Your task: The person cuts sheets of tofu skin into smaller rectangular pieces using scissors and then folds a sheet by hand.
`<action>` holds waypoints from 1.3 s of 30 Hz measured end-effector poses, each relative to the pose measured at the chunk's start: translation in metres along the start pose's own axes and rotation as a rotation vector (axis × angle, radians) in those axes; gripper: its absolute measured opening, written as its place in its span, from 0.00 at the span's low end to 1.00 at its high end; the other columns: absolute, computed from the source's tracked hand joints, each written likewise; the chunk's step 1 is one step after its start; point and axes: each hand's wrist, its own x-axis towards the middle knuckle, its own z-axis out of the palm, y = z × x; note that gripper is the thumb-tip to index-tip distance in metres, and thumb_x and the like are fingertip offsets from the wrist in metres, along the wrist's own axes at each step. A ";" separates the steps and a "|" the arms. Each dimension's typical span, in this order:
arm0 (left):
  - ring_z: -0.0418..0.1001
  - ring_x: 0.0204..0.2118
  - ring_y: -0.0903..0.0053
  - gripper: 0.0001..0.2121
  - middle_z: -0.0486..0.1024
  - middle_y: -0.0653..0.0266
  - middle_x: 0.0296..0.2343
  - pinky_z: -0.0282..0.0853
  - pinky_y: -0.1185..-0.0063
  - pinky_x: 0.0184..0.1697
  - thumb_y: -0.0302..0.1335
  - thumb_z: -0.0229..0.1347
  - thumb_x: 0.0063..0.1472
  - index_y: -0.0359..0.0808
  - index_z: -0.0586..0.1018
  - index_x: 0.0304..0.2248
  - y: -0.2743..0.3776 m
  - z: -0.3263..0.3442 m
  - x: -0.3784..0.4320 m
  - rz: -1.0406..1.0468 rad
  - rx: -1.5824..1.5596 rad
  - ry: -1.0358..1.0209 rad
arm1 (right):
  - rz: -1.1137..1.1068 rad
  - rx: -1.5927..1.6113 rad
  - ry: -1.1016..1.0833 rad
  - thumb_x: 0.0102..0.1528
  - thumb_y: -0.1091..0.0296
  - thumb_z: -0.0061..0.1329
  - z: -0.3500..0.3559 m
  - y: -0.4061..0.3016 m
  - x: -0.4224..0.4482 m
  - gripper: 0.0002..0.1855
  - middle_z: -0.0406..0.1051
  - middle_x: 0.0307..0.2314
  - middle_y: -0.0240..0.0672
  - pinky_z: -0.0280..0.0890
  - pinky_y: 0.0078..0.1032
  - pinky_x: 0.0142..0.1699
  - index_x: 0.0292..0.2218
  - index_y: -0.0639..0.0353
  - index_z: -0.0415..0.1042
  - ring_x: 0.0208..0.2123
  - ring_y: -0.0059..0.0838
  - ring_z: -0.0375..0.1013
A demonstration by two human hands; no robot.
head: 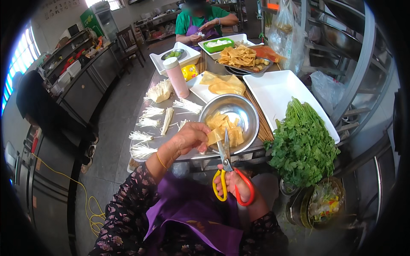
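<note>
My left hand (191, 137) pinches a piece of yellowish tofu skin (215, 136) over the near left part of a stainless steel bowl (251, 112). Cut pieces of tofu skin (235, 134) lie in the bowl. With fingers through the handles, my right hand (233, 184) holds scissors (226, 160) with one yellow and one red handle. Their blades are parted and point away from me, beside the held piece. Small bundles of enoki mushrooms (167, 121) lie left of the bowl. Larger tofu skin sheets (224, 84) rest on a white tray (199, 91) behind it.
Leafy green herbs (302, 147) overhang a white tray (272, 86) at right, above a waste bin (326, 201). Wooden skewers (261, 128) lie beside the bowl. A pink bottle (176, 78) stands behind the mushrooms. Another person (200, 24) works across the table; one stands at left (48, 105).
</note>
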 end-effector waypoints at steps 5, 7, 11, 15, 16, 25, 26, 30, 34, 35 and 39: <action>0.65 0.11 0.77 0.12 0.66 0.61 0.14 0.60 0.83 0.13 0.11 0.45 0.39 0.28 0.68 0.28 0.000 0.004 0.000 0.038 0.029 0.020 | 0.017 -0.055 0.043 0.55 0.61 0.34 0.004 -0.001 0.000 0.21 0.64 0.29 0.42 0.63 0.24 0.31 0.46 0.64 0.53 0.27 0.26 0.64; 0.65 0.11 0.77 0.13 0.66 0.62 0.14 0.60 0.83 0.13 0.11 0.45 0.38 0.28 0.67 0.29 0.000 0.004 -0.001 0.056 0.023 0.011 | -0.026 -0.110 0.027 0.55 0.62 0.34 0.006 -0.003 0.000 0.20 0.64 0.28 0.41 0.62 0.22 0.28 0.46 0.65 0.54 0.26 0.25 0.64; 0.65 0.11 0.77 0.11 0.66 0.62 0.14 0.60 0.82 0.13 0.11 0.45 0.39 0.29 0.68 0.26 -0.005 0.004 -0.001 0.039 -0.008 0.068 | -0.018 -0.140 0.082 0.55 0.64 0.33 0.007 -0.004 0.000 0.19 0.64 0.26 0.41 0.61 0.21 0.25 0.45 0.66 0.55 0.24 0.24 0.63; 0.66 0.13 0.76 0.09 0.67 0.61 0.16 0.63 0.82 0.17 0.12 0.44 0.41 0.31 0.69 0.25 -0.006 0.000 0.000 0.069 0.016 0.067 | -0.088 -0.042 0.067 0.55 0.64 0.34 0.000 0.002 -0.003 0.20 0.64 0.27 0.41 0.62 0.22 0.27 0.46 0.66 0.53 0.25 0.25 0.64; 0.67 0.14 0.76 0.09 0.68 0.61 0.17 0.64 0.81 0.19 0.12 0.44 0.42 0.32 0.69 0.25 -0.006 -0.002 0.001 0.095 0.034 0.060 | -0.095 -0.003 0.076 0.55 0.64 0.34 0.001 0.002 -0.004 0.20 0.64 0.28 0.41 0.62 0.22 0.27 0.47 0.65 0.53 0.25 0.25 0.64; 0.67 0.16 0.76 0.09 0.68 0.60 0.19 0.64 0.84 0.20 0.11 0.44 0.42 0.30 0.69 0.27 0.008 -0.001 0.000 0.228 -0.065 0.079 | 0.091 -0.141 0.159 0.52 0.61 0.40 0.008 0.012 -0.012 0.25 0.64 0.30 0.39 0.64 0.26 0.35 0.49 0.62 0.52 0.29 0.26 0.65; 0.67 0.16 0.76 0.10 0.68 0.60 0.19 0.63 0.84 0.19 0.11 0.44 0.42 0.29 0.68 0.27 0.008 0.001 -0.001 0.224 -0.079 0.079 | 0.103 -0.150 0.153 0.52 0.60 0.40 0.009 0.012 -0.011 0.25 0.64 0.30 0.39 0.64 0.26 0.34 0.48 0.62 0.52 0.29 0.26 0.65; 0.68 0.17 0.76 0.14 0.68 0.59 0.19 0.64 0.84 0.20 0.11 0.44 0.41 0.29 0.68 0.32 0.004 0.003 -0.003 0.221 -0.088 -0.015 | 0.081 -0.210 0.151 0.52 0.57 0.38 0.015 0.007 -0.006 0.27 0.63 0.31 0.41 0.64 0.27 0.36 0.48 0.63 0.51 0.30 0.27 0.65; 0.68 0.17 0.75 0.22 0.69 0.57 0.20 0.64 0.83 0.20 0.10 0.41 0.39 0.29 0.66 0.39 -0.001 -0.001 -0.006 0.166 -0.106 -0.124 | 0.041 -0.172 0.225 0.51 0.59 0.42 0.017 0.003 0.001 0.25 0.64 0.28 0.39 0.65 0.23 0.31 0.47 0.63 0.54 0.27 0.24 0.65; 0.68 0.16 0.75 0.24 0.69 0.57 0.20 0.64 0.84 0.20 0.10 0.41 0.39 0.29 0.65 0.41 -0.001 0.000 -0.008 0.136 -0.107 -0.135 | 0.026 -0.190 0.211 0.51 0.59 0.41 0.018 0.000 0.000 0.25 0.64 0.28 0.39 0.65 0.22 0.31 0.47 0.63 0.55 0.27 0.24 0.65; 0.69 0.17 0.74 0.27 0.70 0.53 0.22 0.66 0.82 0.21 0.11 0.42 0.38 0.29 0.63 0.44 -0.001 0.000 -0.010 0.049 -0.066 -0.255 | -0.030 -0.219 0.125 0.51 0.61 0.41 0.020 -0.006 -0.006 0.24 0.64 0.28 0.39 0.65 0.21 0.30 0.46 0.65 0.55 0.26 0.24 0.65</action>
